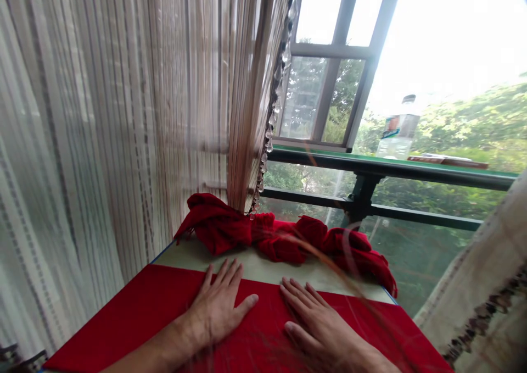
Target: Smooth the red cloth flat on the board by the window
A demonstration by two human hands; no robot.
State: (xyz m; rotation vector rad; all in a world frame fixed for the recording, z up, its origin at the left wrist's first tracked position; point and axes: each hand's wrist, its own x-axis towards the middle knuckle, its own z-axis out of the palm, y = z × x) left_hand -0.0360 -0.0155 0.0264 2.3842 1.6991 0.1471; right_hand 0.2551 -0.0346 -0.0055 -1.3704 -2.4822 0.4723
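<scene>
A flat red cloth (173, 301) lies spread over a pale table (263, 269). My left hand (218, 304) rests palm down on it, fingers stretched toward the cloth's far edge and thumb out to the right. To its right, my right hand (310, 321) also lies flat on the cloth, its fingers extended and slightly apart. Neither hand holds anything. Beyond the fingertips, a crumpled red cloth with a fringed end (280, 238) is bunched along the table's far edge.
A striped sheer curtain (123, 115) with a string of beads (276, 98) hangs at the left. Behind the table runs a dark railing (391, 170) bearing a clear bottle (399, 128). Another beaded curtain (486, 274) hangs at the right. Blurred strands cross the foreground.
</scene>
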